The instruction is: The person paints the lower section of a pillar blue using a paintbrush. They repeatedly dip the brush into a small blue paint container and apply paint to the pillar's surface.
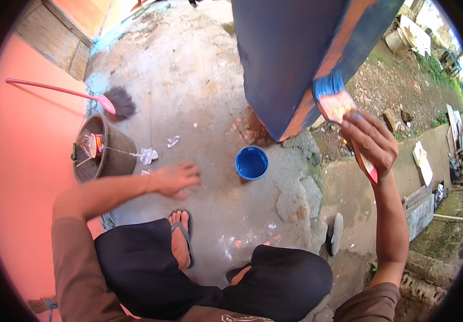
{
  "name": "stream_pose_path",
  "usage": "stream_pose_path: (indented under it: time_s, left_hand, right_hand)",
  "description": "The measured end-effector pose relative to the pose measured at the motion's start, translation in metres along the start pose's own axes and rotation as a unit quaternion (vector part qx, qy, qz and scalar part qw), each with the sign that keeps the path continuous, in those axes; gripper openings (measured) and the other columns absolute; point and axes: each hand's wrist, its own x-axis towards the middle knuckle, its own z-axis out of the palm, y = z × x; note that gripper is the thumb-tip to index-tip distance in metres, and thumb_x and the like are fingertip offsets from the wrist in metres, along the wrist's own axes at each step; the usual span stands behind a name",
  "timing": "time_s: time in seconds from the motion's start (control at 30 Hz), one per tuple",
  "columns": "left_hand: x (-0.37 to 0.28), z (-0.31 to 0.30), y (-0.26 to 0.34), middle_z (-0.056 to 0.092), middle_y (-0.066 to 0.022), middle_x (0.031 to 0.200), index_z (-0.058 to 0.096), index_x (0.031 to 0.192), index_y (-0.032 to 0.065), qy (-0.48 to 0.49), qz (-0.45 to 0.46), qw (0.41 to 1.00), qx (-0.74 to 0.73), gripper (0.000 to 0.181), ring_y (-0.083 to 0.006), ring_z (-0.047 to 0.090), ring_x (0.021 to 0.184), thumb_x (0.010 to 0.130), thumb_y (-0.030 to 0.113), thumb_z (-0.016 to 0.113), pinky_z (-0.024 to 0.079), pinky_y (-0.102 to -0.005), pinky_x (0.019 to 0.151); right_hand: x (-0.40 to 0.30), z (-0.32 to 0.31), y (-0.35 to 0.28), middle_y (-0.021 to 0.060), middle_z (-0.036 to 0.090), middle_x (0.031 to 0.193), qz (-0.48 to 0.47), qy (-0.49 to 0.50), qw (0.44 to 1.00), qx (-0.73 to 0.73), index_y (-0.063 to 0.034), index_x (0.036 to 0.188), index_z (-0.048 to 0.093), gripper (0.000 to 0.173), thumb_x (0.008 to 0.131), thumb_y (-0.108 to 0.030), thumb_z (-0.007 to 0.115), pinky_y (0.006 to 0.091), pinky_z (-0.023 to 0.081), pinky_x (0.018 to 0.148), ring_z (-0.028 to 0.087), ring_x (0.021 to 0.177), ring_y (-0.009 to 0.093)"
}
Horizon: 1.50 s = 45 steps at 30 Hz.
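My right hand [370,139] is closed around the handle of a flat paintbrush [336,102], whose blue-coated bristles press on a salmon strip along the edge of a pillar. Dark blue paint covers the pillar's broad face [284,52], and more blue lies beside the salmon strip. My left hand [177,179] hangs over the concrete floor with its fingers apart and nothing in it. On the floor below the pillar's foot stands a small round tub of blue paint [251,163], between my two hands.
At the left, a dark bucket [120,151] with rubbish stands by the salmon wall [26,161]; a broom [112,104] leans nearby. Paper scraps [148,155] lie on the floor. A broken concrete edge [310,193] and a flat stone [337,234] are at the right, a white bucket [400,39] farther off.
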Motion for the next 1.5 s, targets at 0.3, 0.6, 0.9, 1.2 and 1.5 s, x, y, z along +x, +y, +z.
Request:
stream_pose_path:
  time_s: [0.3,0.6,0.9,1.2,1.5]
  left_hand:
    - [0.124,0.041,-0.044,0.044,-0.0225,0.139,0.027,0.146,0.0013,0.182,-0.029,0.958,-0.22,0.1,-0.0381,0.038,0.135,0.067,0.026,0.082,0.036,-0.0443,0.112]
    - [0.156,0.059,-0.025,0.038,-0.0233,0.149,0.015,0.153,0.0053,0.251,-0.073,0.894,-0.364,0.117,-0.0363,0.041,0.138,0.062,0.028,0.086,0.037,-0.042,0.114]
    - [0.16,0.064,-0.025,0.048,-0.0202,0.141,0.028,0.148,0.005,0.264,-0.072,0.875,-0.399,0.105,-0.0342,0.047,0.132,0.063,0.03,0.085,0.041,-0.0403,0.11]
    - [0.16,0.068,-0.023,0.05,-0.0183,0.14,0.03,0.148,0.0074,0.279,-0.081,0.875,-0.388,0.102,-0.0333,0.048,0.131,0.064,0.027,0.084,0.04,-0.0399,0.111]
    - [0.163,0.071,-0.024,0.049,-0.019,0.141,0.031,0.149,0.0067,0.295,-0.063,0.867,-0.397,0.102,-0.0332,0.048,0.132,0.063,0.025,0.084,0.04,-0.04,0.111]
  right_hand:
    - [0.01,0.038,-0.102,0.0087,0.072,0.095,0.171,-0.239,0.928,0.23,-0.0109,0.11,0.074,0.032,0.079,-0.004,0.076,0.0352,0.056,0.073,0.069,0.081,0.027]
    - [-0.007,0.132,-0.116,0.0115,0.067,0.078,0.345,-0.275,0.861,0.253,-0.0017,0.083,0.071,0.009,0.079,-0.006,0.077,0.0373,0.051,0.064,0.065,0.069,0.03]
    - [-0.025,0.183,-0.119,0.0078,0.068,0.069,0.377,-0.377,0.838,0.117,-0.0145,0.079,0.075,0.014,0.081,-0.028,0.076,0.04,0.05,0.066,0.064,0.067,0.029]
    - [-0.044,0.202,-0.114,0.0051,0.065,0.061,0.213,-0.426,0.879,0.029,-0.0197,0.065,0.067,0.014,0.073,-0.026,0.075,0.0373,0.04,0.09,0.062,0.062,0.025]
    - [-0.046,0.2,-0.115,0.0046,0.065,0.061,0.209,-0.38,0.9,0.037,-0.0198,0.064,0.068,0.017,0.077,-0.029,0.075,0.0377,0.04,0.088,0.059,0.064,0.026]
